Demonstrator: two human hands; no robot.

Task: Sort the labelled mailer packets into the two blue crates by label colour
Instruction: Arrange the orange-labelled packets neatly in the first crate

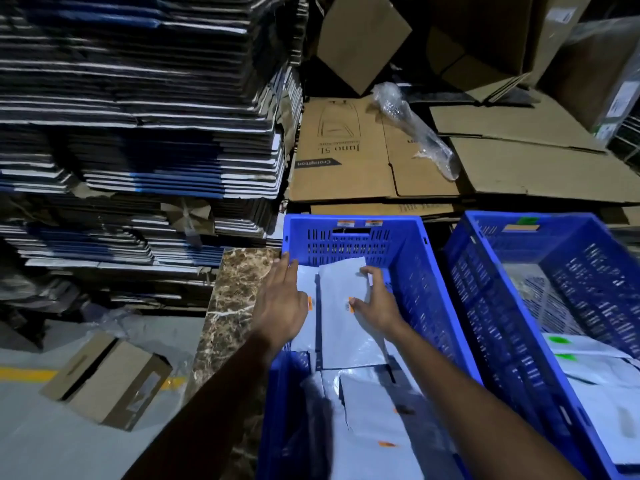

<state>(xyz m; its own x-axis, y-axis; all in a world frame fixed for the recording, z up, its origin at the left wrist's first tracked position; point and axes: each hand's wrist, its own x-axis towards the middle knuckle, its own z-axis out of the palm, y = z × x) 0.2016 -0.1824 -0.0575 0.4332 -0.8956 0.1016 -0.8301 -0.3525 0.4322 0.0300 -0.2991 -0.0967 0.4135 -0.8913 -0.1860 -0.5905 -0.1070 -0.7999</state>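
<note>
Two blue crates stand side by side. The left crate [412,271] holds grey mailer packets with orange labels. The right crate [485,306] holds packets with green labels [558,339]. My right hand [375,301] grips the right edge of a grey orange-labelled packet [341,327] lying on top of the pile in the left crate. My left hand [282,303] rests flat, fingers spread, on another packet [306,282] at that crate's left wall. More orange-labelled packets [377,420] fill the near end.
A tall stack of flattened cartons [138,116] rises at the left. Flat brown cardboard sheets [381,157] and a bubble-wrap roll [415,129] lie behind the crates. A small cardboard box [107,379] sits on the floor at lower left, beside a marble ledge [235,299].
</note>
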